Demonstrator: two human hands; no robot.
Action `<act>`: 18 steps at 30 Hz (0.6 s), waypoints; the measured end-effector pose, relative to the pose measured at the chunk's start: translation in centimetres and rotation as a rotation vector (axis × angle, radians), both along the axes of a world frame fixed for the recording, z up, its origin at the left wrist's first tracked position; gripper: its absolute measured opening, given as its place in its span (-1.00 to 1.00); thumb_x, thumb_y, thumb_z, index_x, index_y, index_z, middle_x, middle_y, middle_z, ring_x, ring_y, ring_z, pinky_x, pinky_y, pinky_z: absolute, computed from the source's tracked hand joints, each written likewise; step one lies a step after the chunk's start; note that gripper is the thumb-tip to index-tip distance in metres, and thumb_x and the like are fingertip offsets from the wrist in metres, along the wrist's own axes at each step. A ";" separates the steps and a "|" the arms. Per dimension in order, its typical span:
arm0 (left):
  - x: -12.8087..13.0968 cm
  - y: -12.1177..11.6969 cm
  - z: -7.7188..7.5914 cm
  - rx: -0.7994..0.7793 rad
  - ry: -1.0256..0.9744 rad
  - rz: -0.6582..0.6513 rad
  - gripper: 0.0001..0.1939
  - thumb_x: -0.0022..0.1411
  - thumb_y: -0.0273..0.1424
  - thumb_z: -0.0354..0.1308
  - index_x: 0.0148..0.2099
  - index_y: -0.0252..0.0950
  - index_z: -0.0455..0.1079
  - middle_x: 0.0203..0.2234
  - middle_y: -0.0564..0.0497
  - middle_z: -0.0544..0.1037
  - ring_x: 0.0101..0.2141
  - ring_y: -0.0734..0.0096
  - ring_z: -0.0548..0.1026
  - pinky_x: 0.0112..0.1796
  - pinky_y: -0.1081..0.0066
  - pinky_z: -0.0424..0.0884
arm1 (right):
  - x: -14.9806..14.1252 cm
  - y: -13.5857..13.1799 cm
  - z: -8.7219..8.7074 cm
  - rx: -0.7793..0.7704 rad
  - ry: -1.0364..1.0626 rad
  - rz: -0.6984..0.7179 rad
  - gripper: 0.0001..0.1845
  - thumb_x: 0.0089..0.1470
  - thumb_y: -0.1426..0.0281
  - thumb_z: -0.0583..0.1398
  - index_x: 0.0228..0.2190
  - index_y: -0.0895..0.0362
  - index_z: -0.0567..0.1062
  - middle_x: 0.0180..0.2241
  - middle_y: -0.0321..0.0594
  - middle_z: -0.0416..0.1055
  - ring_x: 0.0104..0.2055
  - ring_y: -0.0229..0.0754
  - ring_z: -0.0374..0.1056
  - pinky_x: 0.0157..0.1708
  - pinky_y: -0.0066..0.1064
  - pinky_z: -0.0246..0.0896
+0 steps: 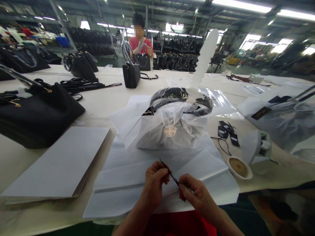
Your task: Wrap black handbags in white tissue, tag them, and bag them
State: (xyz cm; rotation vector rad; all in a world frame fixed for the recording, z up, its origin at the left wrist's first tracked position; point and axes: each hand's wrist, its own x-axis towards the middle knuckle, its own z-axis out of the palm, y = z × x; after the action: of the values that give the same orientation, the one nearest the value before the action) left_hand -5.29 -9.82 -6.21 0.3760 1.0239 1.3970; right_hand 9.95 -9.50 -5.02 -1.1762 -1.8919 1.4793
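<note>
My left hand (pixel 155 182) and my right hand (pixel 196 192) are close together above the front of the table, fingers pinched. Between them slants a thin black strip (pixel 173 177), with one end sticking up past my left fingers. Its exact kind is too small to make out. Just beyond them a dark handbag (pixel 159 139) stands upright, wrapped in translucent white covering, a round gold emblem (pixel 170 131) showing through. Clear plastic covers its black handles (pixel 169 94). White paper sheets (pixel 118 180) lie under the bag and my hands. Black hang tags (pixel 222 131) with cords lie to the right.
A black handbag (pixel 49 114) and a stack of white boards (pixel 56 160) occupy the left. Rightward are a shallow round dish (pixel 238 167), a white dispenser-like object (pixel 264 147) and another wrapped bag (pixel 283 123). Across the table, a person in red (pixel 148 42) handles a bag.
</note>
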 end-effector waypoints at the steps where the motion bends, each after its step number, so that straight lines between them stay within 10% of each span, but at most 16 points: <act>1: 0.0 0.0 0.1 -0.005 -0.012 0.003 -0.90 -0.23 -0.44 0.19 -0.55 -0.35 0.35 -0.68 0.11 0.36 -0.68 0.61 0.22 -0.63 0.55 0.10 | 0.0 0.0 0.0 -0.001 0.003 -0.001 -0.80 0.12 0.29 0.02 -0.48 0.12 0.27 -0.62 -0.36 0.26 -0.56 -0.32 0.17 -0.52 -0.48 0.06; 9: -0.1 0.7 0.6 -0.026 0.054 0.033 -0.85 -0.17 -0.40 0.18 -0.51 -0.32 0.26 -0.76 0.18 0.26 -0.73 0.66 0.11 -0.69 0.58 0.00 | -0.8 0.2 -0.8 -0.117 0.092 -0.044 -0.67 0.12 0.13 0.07 -0.45 0.14 0.33 -0.66 -0.42 0.13 -0.62 -0.37 0.03 -0.60 -0.52 -0.04; 14: -0.8 1.0 1.6 0.112 0.315 0.136 -0.80 -0.07 -0.32 0.20 -0.47 -0.31 0.27 -0.73 0.16 0.30 -0.71 0.61 0.18 -0.66 0.56 0.11 | -2.7 1.4 -0.4 -0.108 0.306 -0.143 -0.68 0.00 0.12 0.22 -0.42 0.14 0.54 -0.46 -0.27 0.39 -0.39 -0.26 0.25 -0.36 -0.47 0.16; 18: -1.7 1.6 2.7 0.188 0.480 0.235 -0.81 -0.04 -0.30 0.19 -0.44 -0.30 0.29 -0.69 0.13 0.36 -0.67 0.57 0.26 -0.63 0.54 0.19 | -4.1 2.3 0.7 -0.266 0.477 -0.264 -0.63 -0.13 0.09 0.30 -0.42 0.16 0.56 -0.71 -0.41 0.15 -0.67 -0.42 -0.01 -0.69 -0.56 -0.11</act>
State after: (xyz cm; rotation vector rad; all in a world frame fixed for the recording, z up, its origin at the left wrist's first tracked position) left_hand -7.03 -8.26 -3.47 0.7770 1.3607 1.6633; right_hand 5.82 -7.19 -4.31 -1.0182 -1.2073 1.7080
